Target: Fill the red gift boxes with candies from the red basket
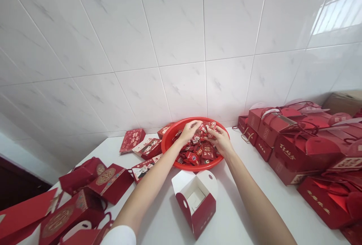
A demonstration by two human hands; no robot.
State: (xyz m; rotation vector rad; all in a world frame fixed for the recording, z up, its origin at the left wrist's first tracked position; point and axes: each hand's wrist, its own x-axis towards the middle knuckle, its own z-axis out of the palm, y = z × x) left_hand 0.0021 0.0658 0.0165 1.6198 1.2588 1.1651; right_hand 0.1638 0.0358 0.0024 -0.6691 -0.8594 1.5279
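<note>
Above a red plastic basket (166, 145) filled with red wrapped candies (207, 150), both my hands are at work close together. My right hand (222, 142) pinches a red candy packet (211, 125) between thumb and fingers. On the other side, my left hand (190, 131) has its fingers bent against small red-and-pink wrapped candies (201, 128); its fingertips are partly hidden. Just in front of the basket stands a dark red gift box (204, 211) with its white flaps open. White inner walls show, and the box sits between my forearms.
Closed red gift boxes (304, 150) with cord handles are stacked on the right. More red boxes (111, 181) and bags crowd the left of the white table (158, 214). Printed boxes (148, 147) lie left of the basket. A tiled wall (183, 90) rises directly behind.
</note>
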